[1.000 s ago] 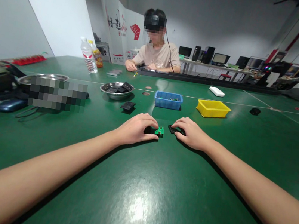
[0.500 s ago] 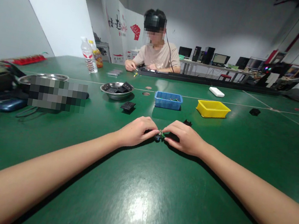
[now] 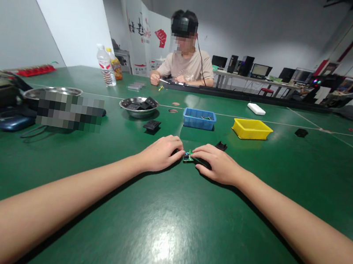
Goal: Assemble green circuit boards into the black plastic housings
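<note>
Bowl (image 3: 137,114) of black pieces (image 3: 149,102), bin (image 3: 198,124) of parts (image 3: 206,118), board (image 3: 188,160) between hands (image 3: 162,153) (image 3: 220,164)

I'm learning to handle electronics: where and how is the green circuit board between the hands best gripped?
Probably pinch the green circuit board by its edges, coming from the near side: the left hand and right hand crowd its left and right, but the near edge is uncovered. It seems to lie nearly flat, with a dark raised part on top best left untouched.

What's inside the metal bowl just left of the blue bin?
The metal bowl holds several overlapping black pieces. Whatever lies beneath them is covered, and so is part of the bowl's bottom, so I can't tell.
</note>
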`<state>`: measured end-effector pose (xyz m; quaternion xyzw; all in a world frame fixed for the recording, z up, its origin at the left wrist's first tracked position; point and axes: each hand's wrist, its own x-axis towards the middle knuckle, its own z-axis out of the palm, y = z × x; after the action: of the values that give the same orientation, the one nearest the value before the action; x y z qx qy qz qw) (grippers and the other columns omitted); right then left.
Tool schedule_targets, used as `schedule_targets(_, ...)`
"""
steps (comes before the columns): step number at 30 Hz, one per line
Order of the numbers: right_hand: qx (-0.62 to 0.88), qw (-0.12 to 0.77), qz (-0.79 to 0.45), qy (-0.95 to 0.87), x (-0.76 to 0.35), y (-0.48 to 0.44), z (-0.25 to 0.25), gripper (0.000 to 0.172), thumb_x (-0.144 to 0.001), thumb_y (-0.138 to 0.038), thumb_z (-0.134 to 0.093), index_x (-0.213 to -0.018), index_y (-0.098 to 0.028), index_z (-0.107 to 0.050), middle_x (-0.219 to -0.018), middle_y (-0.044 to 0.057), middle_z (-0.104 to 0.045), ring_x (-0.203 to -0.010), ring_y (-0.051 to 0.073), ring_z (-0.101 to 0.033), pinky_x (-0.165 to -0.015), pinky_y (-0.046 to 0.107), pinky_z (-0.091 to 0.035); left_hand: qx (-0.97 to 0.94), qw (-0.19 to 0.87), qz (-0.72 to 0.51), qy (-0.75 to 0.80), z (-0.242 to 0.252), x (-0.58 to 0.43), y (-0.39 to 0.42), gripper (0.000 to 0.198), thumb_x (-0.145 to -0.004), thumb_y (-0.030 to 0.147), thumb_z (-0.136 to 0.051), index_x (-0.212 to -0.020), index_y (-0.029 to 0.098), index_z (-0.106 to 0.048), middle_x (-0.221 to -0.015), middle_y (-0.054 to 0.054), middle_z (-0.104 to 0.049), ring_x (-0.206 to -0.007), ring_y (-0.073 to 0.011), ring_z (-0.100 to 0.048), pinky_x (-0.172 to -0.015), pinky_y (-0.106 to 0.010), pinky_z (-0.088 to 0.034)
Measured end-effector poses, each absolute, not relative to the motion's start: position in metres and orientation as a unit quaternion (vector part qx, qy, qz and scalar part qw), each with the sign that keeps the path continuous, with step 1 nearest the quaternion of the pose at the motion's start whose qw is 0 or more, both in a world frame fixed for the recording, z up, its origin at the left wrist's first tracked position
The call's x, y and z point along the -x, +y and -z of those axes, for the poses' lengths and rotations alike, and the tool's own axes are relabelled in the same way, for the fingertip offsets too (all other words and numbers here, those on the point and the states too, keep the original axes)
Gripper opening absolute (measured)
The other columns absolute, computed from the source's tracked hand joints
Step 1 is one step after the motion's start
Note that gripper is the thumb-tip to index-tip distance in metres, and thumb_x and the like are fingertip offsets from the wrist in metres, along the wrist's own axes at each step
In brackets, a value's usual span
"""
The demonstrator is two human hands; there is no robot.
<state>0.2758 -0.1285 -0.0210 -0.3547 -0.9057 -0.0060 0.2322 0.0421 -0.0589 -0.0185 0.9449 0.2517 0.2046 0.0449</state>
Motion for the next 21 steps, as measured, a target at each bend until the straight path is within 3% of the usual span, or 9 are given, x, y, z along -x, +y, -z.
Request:
schedule_targets(6,0.358,0.239,0.0,-0.903,-0.277,-0.129,0.021,0.022,-0.09,-0.019,-0.06,-0.109,-0.016,-0.071,-0.112,0.013,-0.072,-0.106,0.024,-0.065,-0.098,0.041,-0.055,-0.94,0.062,-0.2,0.269,0.014,-0.038,-0.06,0.011,-0.089,0.023,-0.047,-0.091,0.019,-0.056,-0.093,-0.007,-0.062,-0.089,-0.0228,-0.058,-0.084,-0.039,-0.049)
schedule_targets(13,0.405,0.256,0.026,-0.877,-0.286,-0.124,0.02,0.019,-0.091,-0.02,-0.057,-0.105,-0.016,-0.07,-0.106,0.012,-0.071,-0.101,0.025,-0.062,-0.094,0.04,-0.052,-0.944,0.074,-0.178,0.267,0.01,-0.034,-0.062,0.038,-0.069,0.01,-0.048,-0.105,0.018,-0.052,-0.11,-0.009,-0.057,-0.104,-0.0256,-0.057,-0.095,-0.042,-0.05)
schedule_targets(21,0.578,0.223,0.037,-0.784,-0.312,-0.11,0.024,0.037,-0.08,-0.017,-0.06,-0.116,-0.015,-0.069,-0.123,0.015,-0.064,-0.116,0.032,-0.057,-0.099,0.048,-0.045,-0.944,0.088,-0.191,0.255,0.011,-0.032,-0.061,0.043,-0.067,0.008,-0.048,-0.11,0.018,-0.051,-0.114,-0.01,-0.057,-0.106,-0.0249,-0.058,-0.096,-0.04,-0.051)
